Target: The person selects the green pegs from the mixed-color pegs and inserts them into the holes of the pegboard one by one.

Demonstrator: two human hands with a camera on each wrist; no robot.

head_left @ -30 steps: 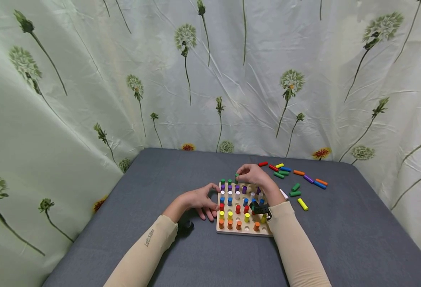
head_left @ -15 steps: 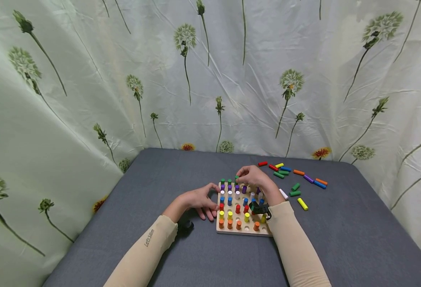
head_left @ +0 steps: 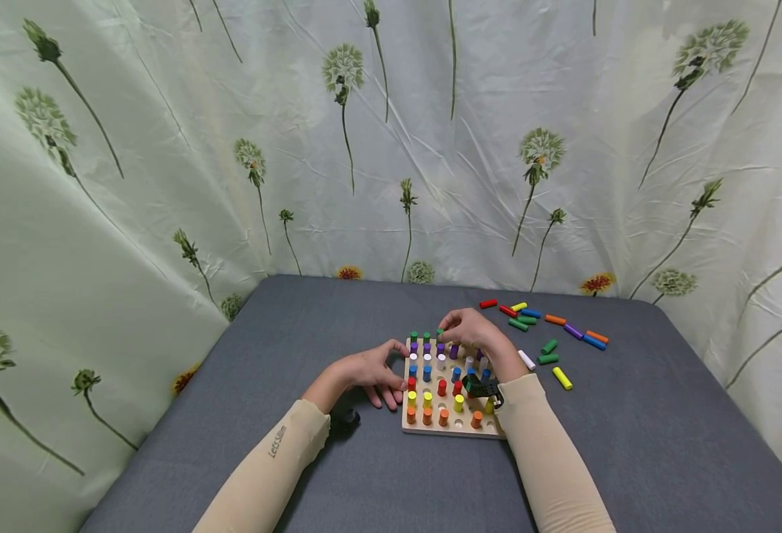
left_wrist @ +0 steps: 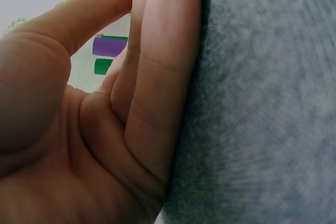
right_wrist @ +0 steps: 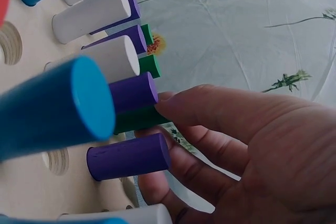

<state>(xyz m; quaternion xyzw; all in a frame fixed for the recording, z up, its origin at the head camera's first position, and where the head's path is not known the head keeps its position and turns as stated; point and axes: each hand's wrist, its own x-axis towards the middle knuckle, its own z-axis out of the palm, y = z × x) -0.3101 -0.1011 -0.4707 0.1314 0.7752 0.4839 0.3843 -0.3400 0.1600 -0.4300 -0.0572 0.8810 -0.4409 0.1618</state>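
A wooden pegboard with rows of coloured pegs lies flat on the table. My right hand is at its back edge, pinching a green peg between thumb and fingers; its lower end is behind purple pegs in the right wrist view. In the head view two more green pegs stand upright to its left in the back row. My left hand rests beside the board, fingertips at its left edge and other fingers lying on the table. The left wrist view shows its palm, with the fingers mostly straight.
Loose pegs lie scattered right of and behind the board: a yellow peg, a white peg, a red peg and several others. A floral curtain hangs behind the grey table.
The green peg has sunk lower at the back row, with my right hand dropping slightly along with it. My left hand and the board stay put.
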